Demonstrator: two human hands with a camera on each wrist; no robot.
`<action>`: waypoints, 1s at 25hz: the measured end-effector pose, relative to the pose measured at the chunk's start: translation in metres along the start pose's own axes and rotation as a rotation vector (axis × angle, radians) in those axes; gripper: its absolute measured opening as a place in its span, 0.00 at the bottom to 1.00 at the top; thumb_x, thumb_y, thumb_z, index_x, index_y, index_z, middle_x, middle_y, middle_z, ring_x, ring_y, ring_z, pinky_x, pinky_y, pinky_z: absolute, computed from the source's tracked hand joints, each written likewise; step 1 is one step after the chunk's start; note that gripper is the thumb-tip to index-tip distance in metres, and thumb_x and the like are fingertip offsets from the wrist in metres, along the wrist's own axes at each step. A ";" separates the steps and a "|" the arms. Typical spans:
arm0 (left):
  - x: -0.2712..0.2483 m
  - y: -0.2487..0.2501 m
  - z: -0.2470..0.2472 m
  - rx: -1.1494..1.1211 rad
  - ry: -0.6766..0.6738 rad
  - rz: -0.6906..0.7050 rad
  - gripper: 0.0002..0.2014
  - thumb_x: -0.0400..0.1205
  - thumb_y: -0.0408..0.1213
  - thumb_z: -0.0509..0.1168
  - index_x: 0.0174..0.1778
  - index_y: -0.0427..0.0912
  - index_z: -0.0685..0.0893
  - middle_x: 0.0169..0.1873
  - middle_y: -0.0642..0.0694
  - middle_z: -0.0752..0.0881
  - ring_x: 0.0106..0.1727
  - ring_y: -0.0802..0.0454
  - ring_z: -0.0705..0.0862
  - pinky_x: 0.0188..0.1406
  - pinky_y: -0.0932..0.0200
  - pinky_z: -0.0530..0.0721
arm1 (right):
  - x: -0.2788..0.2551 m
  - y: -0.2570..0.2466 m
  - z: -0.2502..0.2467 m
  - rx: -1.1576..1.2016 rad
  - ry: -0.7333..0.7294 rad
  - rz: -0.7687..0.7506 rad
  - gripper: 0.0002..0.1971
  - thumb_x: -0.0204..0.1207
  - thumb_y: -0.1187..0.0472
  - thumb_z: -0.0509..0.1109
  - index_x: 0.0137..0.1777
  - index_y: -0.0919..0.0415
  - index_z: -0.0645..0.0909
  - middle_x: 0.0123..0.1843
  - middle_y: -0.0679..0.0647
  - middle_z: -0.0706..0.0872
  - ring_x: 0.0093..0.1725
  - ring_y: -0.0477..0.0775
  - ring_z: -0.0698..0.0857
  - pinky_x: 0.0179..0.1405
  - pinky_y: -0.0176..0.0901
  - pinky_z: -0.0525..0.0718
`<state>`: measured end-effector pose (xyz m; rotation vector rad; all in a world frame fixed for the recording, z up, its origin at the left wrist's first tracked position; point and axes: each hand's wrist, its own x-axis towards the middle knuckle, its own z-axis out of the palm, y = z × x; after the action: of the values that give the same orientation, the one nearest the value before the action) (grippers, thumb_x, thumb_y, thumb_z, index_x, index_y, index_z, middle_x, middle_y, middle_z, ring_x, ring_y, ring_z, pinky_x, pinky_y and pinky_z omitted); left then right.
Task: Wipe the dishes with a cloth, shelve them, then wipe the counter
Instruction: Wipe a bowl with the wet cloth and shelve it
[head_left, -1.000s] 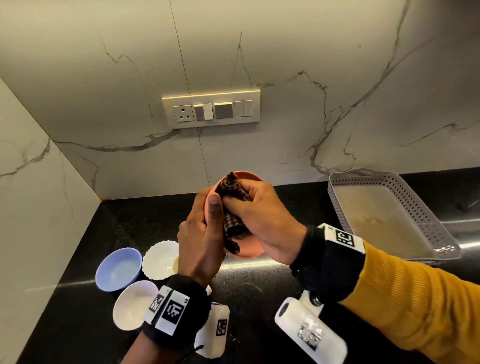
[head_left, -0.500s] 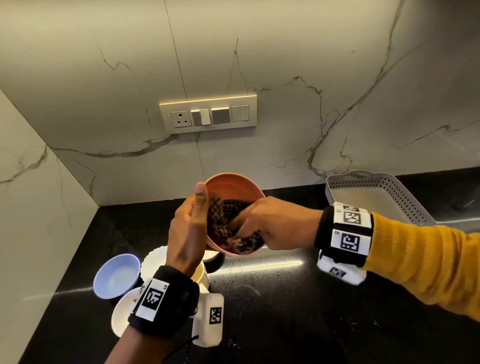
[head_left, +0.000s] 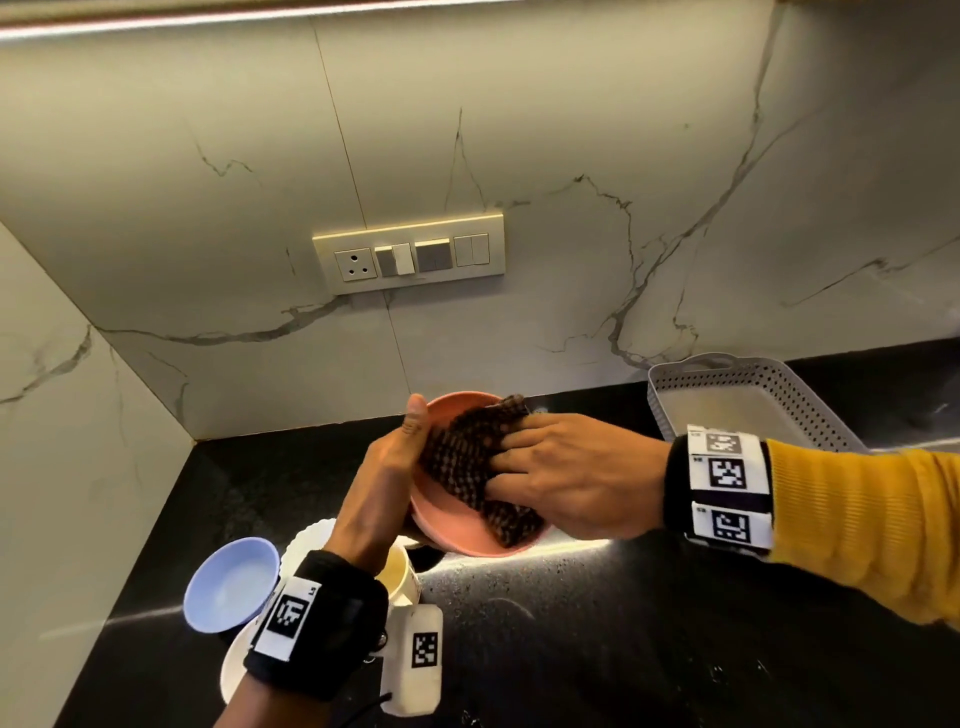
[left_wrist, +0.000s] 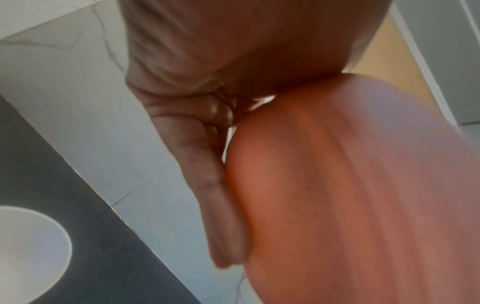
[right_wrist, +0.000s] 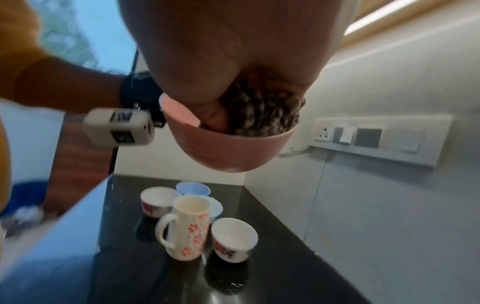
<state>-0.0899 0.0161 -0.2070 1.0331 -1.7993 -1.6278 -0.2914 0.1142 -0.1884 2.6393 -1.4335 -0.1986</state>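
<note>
Inside pink bowl (head_left: 457, 530): cloth (head_left: 467, 462), apparently under right hand (head_left: 566, 478).

Cloth (head_left: 475, 467) now draped over bowl (head_left: 457, 535) rim.

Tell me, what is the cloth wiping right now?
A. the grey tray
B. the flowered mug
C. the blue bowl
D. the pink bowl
D: the right hand presses the cloth inside the pink bowl, which the left hand holds above the counter.
</note>
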 end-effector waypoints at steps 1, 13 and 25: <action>0.001 -0.003 0.000 -0.007 0.040 0.013 0.38 0.80 0.80 0.49 0.57 0.55 0.92 0.53 0.48 0.95 0.55 0.46 0.94 0.61 0.30 0.89 | -0.001 -0.006 0.001 0.101 0.027 0.032 0.19 0.87 0.52 0.52 0.67 0.51 0.81 0.62 0.47 0.90 0.64 0.50 0.86 0.73 0.50 0.77; -0.003 -0.009 -0.003 -0.298 0.032 -0.177 0.30 0.85 0.70 0.50 0.68 0.55 0.84 0.56 0.40 0.93 0.54 0.36 0.94 0.47 0.35 0.93 | 0.009 -0.021 -0.025 0.364 0.122 0.112 0.21 0.74 0.63 0.77 0.66 0.51 0.80 0.52 0.46 0.89 0.53 0.52 0.88 0.52 0.54 0.89; -0.010 -0.005 -0.031 0.003 -0.020 0.522 0.34 0.80 0.65 0.70 0.41 0.30 0.88 0.30 0.36 0.79 0.32 0.43 0.77 0.28 0.51 0.75 | 0.003 0.052 -0.040 1.550 0.338 0.199 0.23 0.70 0.76 0.79 0.66 0.74 0.82 0.63 0.66 0.90 0.66 0.65 0.89 0.67 0.59 0.88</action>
<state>-0.0587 0.0058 -0.2055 0.4841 -1.8813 -1.3120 -0.3257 0.0853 -0.1397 2.9577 -2.1139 2.0069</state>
